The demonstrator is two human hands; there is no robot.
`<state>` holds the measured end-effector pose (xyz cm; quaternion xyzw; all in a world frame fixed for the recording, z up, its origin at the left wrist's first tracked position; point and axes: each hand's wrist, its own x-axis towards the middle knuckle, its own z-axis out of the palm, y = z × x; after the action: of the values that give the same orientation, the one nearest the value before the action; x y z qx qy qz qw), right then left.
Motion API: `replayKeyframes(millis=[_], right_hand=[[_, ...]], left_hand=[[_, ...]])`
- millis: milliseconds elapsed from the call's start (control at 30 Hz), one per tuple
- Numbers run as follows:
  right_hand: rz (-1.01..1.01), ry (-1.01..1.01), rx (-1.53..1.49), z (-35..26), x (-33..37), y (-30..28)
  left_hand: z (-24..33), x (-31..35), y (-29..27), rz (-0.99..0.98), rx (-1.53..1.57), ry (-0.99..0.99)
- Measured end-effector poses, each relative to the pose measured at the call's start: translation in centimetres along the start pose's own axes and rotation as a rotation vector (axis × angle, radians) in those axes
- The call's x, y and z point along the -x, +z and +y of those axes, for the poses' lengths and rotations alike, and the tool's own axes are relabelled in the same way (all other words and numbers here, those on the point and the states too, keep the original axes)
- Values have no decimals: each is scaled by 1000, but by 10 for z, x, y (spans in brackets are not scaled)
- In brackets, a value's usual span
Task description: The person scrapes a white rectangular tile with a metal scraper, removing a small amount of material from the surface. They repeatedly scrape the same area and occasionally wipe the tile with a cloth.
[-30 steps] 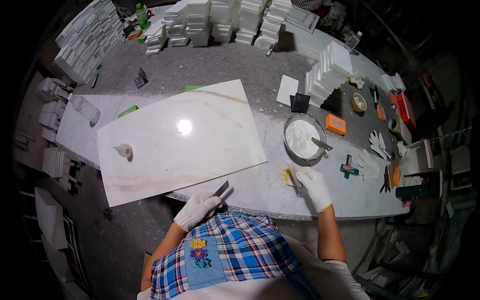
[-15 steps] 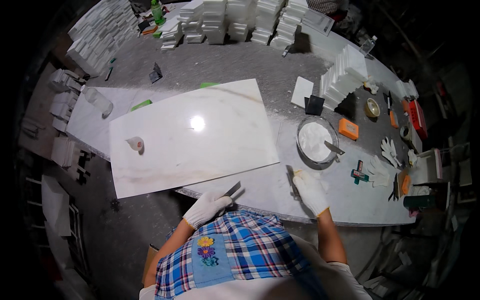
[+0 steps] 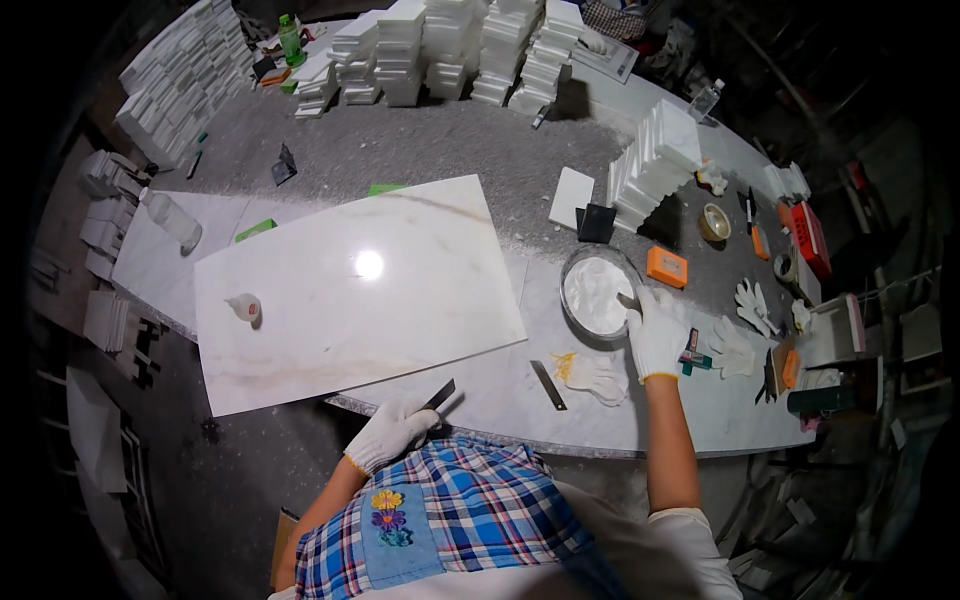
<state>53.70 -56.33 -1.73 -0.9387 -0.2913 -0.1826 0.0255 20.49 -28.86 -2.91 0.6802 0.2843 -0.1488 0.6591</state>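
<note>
White-gloved, my right hand point(image 3: 657, 330) is partly hiding one scraper point(image 3: 627, 300) at the bowl point(image 3: 567, 308), grip unclear; my left hand point(image 3: 392, 432) is clamping one blade point(image 3: 441, 394).

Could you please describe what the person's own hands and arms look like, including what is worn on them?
The left hand and the right hand both wear white fabric gloves with a narrow yellow edge at the cuff. Both forearms are bare. A plain, pale sleeve shows near the right elbow; the left sleeve is not clear.
</note>
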Motion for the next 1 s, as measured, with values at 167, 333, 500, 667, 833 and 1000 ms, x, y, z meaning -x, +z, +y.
replayKeyframes(millis=[167, 333, 500, 667, 833, 1000], right_hand=[[-298, 145, -33, 17, -11, 23], [-205, 258, -450, 29, -4, 27], [-256, 463, -1123, 31, 5, 28], [-433, 617, -1303, -4, 11, -6], [-475, 574, -1262, -29, 9, -22], [-610, 520, -1336, -75, 9, -43]], left_hand=[[-2, 1, 1, 16, 3, -22], [-4, 2, 1, 26, 9, -45], [-5, 0, 2, 10, 19, -40], [-4, 0, 2, 11, 5, -25], [-3, 1, 3, 23, -5, -46], [-2, 3, 0, 41, 1, -10]])
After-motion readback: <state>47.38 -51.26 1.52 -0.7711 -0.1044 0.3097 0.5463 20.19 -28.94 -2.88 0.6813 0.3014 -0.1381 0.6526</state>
